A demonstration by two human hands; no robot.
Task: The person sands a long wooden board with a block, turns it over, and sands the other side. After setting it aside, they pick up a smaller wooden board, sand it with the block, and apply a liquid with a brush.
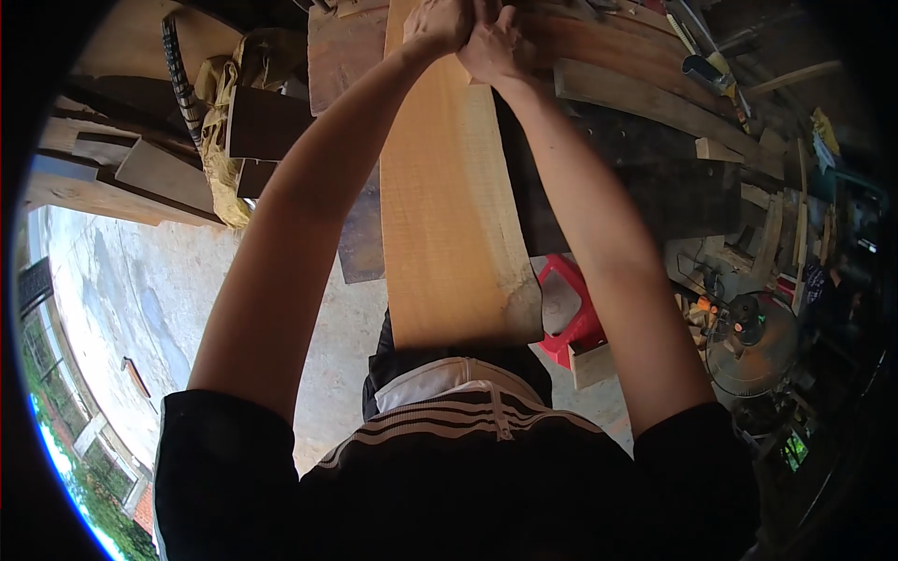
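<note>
A long, light-brown wooden board (449, 215) runs from the top of the view down to my waist, its near end against my body. Both my arms stretch forward over it. Near the top edge my left hand (438, 26) is closed above the board. My right hand (496, 45) is closed right beside it, at the board's right edge, the two hands touching or almost so. Whatever they grip is hidden by the hands and the frame's edge.
Under the board is a dark workbench (655, 196), with planks (645, 103) at its far right. A red plastic stool (585, 323) stands below. At right is a fan (748, 341); at left, stacked wood (164, 173) and a yellowish wrapping (223, 178).
</note>
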